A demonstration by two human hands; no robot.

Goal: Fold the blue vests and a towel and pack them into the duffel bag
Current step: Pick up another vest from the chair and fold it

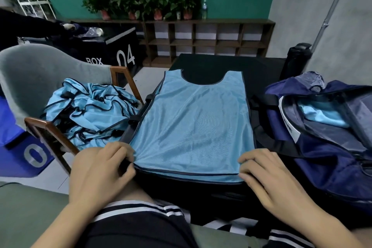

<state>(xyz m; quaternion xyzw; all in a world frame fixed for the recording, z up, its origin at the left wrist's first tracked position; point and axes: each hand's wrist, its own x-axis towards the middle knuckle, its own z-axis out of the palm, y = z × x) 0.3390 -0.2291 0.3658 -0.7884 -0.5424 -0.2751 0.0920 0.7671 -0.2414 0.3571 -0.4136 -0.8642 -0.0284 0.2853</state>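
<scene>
Squarely centre frame: one blue vest (193, 127) laid flat, gripped at both lower corners.
It is spread on the black table (261, 70), neck hole toward the top of the frame. The left hand (100, 171) pinches the lower-left corner and the right hand (269, 177) pinches the lower-right corner. At centre left, one tangled heap of vests (90, 112), too bunched to count, fills one grey chair (30, 70). At right, one navy duffel bag (332, 157) sits open with one light-blue folded piece (322, 117) inside.
</scene>
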